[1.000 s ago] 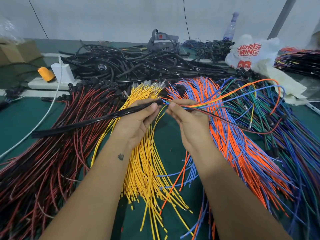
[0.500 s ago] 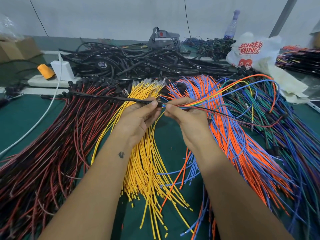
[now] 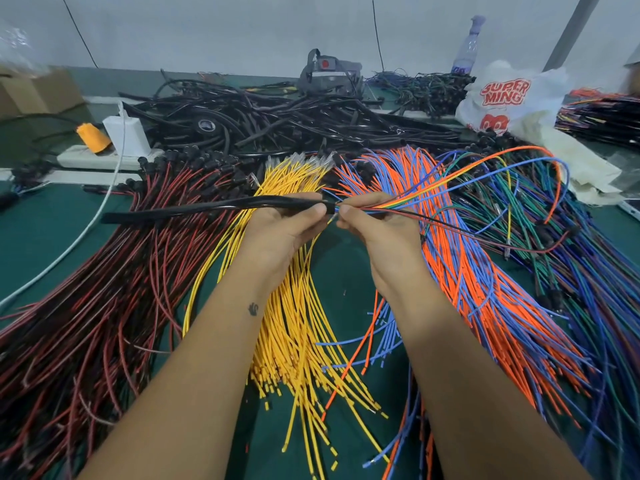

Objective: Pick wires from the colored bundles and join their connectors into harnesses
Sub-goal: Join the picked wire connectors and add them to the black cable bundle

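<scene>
Green worktop [image 3: 41,237], covered in wire bundles: red-and-black wires [image 3: 104,306] at left, yellow wires [image 3: 298,341] centre, orange and blue wires [image 3: 485,289] to the right, green and dark blue wires [image 3: 606,271] far right. Black tubing pile [image 3: 277,116] behind.

Step in hand, by my reading: feeding a picked set of coloured wires into a black sleeve, part of making up one harness. Held above the yellow bundle, mid-worktop.

Left hand [image 3: 287,230]: fingers curled round the black sleeve [image 3: 207,209] near its open end, thumb on top; sleeve runs off to the left.

Right hand [image 3: 377,226]: fingers pinch the picked wires [image 3: 450,199] just beside the sleeve mouth; loose ends arc right.

Next move likely calls for keeping the wire ends together and aligned with the sleeve mouth while pushing.
</scene>
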The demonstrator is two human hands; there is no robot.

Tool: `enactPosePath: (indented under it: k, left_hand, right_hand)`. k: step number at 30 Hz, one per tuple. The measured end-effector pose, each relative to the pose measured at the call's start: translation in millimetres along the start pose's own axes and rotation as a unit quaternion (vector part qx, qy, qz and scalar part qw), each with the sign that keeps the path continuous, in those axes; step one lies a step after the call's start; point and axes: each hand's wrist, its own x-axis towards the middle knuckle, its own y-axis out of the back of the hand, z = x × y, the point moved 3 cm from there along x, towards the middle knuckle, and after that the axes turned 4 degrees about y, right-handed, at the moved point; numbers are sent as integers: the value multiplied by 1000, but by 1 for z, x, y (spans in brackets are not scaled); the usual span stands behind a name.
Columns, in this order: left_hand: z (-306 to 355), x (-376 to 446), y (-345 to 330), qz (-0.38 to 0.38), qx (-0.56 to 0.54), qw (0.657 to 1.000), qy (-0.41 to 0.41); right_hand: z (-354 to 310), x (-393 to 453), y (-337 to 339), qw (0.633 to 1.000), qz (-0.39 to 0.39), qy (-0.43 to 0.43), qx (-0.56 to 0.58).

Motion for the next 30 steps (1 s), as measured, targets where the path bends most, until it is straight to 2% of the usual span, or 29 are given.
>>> enactPosePath:
  k: [8, 11, 13, 16, 19, 22, 27, 30]
  left_hand:
    - [4, -4, 0, 66, 150, 981, -105]
    - [4, -4, 0, 72, 176, 975, -118]
    - [2, -3, 1, 60, 148, 982, -97]
    - [1, -2, 1, 15, 45, 998, -34]
    - [1, 1, 2, -15, -24, 1000, 6]
    - [1, 0, 2, -23, -35, 999, 5]
    - [2, -1, 4, 43, 32, 996, -78]
    - [2, -2, 3, 42, 50, 995, -76]
  right_hand:
    - [3, -1, 5, 994, -1, 26, -108]
    - [2, 0, 6, 994, 2, 29, -107]
    - [2, 1, 5, 998, 1, 13, -56]
    - [3, 3, 1, 997, -25, -23, 63]
    - [3, 3, -1, 989, -53, -41, 129]
    - [3, 2, -1, 987, -58, -43, 141]
    - [2, 2, 1, 997, -24, -6, 78]
    - [4, 3, 2, 996, -16, -24, 88]
